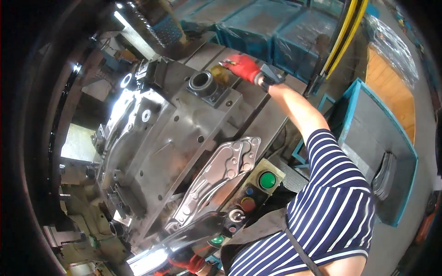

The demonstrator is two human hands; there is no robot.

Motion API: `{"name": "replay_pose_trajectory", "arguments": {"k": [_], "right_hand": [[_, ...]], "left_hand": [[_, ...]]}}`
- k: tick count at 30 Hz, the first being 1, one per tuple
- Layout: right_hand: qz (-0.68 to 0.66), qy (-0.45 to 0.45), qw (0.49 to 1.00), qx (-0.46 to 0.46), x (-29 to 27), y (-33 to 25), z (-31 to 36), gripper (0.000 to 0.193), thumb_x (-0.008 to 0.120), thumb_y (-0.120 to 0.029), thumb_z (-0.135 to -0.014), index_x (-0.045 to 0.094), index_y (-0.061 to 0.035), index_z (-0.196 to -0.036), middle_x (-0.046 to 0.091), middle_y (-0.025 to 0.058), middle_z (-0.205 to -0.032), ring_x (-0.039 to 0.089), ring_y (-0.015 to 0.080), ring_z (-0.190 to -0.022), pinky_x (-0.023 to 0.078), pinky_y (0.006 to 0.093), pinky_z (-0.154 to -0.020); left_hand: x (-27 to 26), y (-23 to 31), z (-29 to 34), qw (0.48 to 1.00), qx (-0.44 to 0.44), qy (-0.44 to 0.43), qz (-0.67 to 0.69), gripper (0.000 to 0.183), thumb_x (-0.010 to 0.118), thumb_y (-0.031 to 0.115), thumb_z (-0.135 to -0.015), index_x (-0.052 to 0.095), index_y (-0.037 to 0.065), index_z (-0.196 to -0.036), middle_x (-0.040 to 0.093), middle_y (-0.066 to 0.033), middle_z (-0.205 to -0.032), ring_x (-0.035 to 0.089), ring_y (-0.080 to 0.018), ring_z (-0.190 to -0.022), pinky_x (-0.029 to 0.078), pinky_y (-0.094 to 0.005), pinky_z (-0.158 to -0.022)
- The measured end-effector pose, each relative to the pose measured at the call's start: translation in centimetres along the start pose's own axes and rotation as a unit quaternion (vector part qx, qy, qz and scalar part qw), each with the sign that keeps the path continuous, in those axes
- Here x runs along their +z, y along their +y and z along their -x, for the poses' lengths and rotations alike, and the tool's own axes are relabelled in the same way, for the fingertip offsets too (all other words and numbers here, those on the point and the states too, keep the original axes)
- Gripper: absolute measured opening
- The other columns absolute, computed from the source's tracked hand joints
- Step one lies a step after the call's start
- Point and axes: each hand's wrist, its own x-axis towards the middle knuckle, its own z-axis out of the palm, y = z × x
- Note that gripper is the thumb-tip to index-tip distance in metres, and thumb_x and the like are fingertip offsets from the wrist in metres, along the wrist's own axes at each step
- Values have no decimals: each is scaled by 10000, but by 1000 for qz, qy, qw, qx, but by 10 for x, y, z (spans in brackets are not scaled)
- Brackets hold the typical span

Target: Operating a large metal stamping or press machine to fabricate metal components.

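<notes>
My right hand (243, 68), in a red glove with a dark band at the wrist, reaches far out over the press bed. Its fingers are closed around a small, thin item whose kind I cannot make out. Just left of the fingers stands an amber, cup-like container (219, 74), beside a round metal guide post (201, 81). At the lower edge my left hand (189, 263), also red-gloved, grips a long, shiny stamped metal part (177, 241). A second stamped metal part (221, 170) with holes and raised ribs lies along the front of the die (170, 133).
A control box with a green push button (267, 180) and a red one (247, 204) sits close to my body. A blue-edged bin (405, 184) at the right holds several stacked metal parts (384, 177). Yellow-striped bars (343, 37) rise behind my right arm; blue crates (258, 32) stand beyond.
</notes>
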Motion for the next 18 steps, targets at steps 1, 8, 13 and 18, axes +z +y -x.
{"name": "replay_pose_trajectory", "arguments": {"k": [1,8,13,18], "right_hand": [[56,-11,995,-86,1,-4,-2,341,574,-377,-928,664,-61,-1018,657,147,-964,619,324,-925,481,408,-798],[-1,-135,990,-44,-46,-84,18,311,579,-273,-922,656,-69,-1144,653,136,-1126,604,284,-1078,456,372,-918],[-168,207,960,87,-105,30,25,302,533,-220,-970,650,-11,-1155,686,89,-1066,649,172,-928,501,309,-837],[-348,136,927,40,-112,-67,94,313,575,-233,-949,639,-24,-1173,692,160,-1059,671,223,-951,542,344,-850]], "left_hand": [[-3,2,2,1000,-17,2,18,509,602,327,-868,504,39,-1276,555,-139,-1246,574,-296,-1086,487,-460,-928],[-30,27,28,964,-171,23,204,504,591,351,-876,501,93,-1300,523,-98,-1302,527,-272,-1161,461,-454,-975],[-53,-23,12,983,-79,23,162,439,575,339,-875,541,70,-1221,518,-113,-1318,509,-248,-1198,444,-411,-986],[-91,-52,23,909,-194,92,357,455,529,302,-878,563,18,-1232,565,-166,-1277,548,-272,-1155,428,-402,-995]]}}
